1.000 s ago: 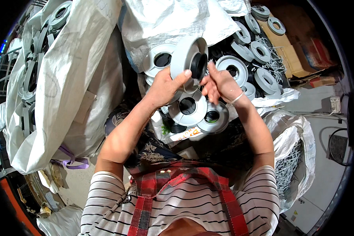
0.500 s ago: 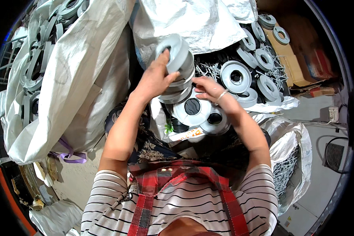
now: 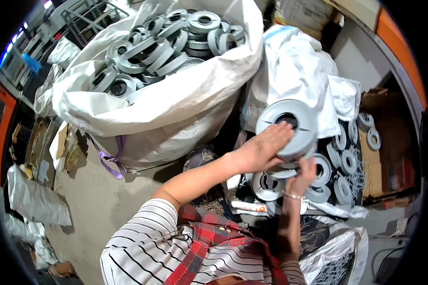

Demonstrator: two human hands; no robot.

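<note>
A stack of round grey plastic flanged rings [image 3: 303, 138] with dark centre openings is between my hands, its top face tilted up. My left hand [image 3: 264, 148] lies over the top ring, fingertips at the central hole and thumb down by the side. Lower on the stack, my right hand [image 3: 303, 178], with a bracelet at the wrist, grips its near right side. Part of the stack's lower end is hidden by my hands. Just below it sits another grey ring with a black centre [image 3: 267, 186].
A big white woven sack [image 3: 185, 102] heaped with grey rings [image 3: 203, 21] stands to the left. More loose rings [image 3: 348, 161] and thin grey sticks lie at right, near a cardboard box [image 3: 373, 175]. A smaller bag of sticks [image 3: 335, 270] is at lower right.
The view has swung left, bringing the big sack into sight. The stack has come up nearer, and my right hand, earlier beside it, now grips its lower side.
</note>
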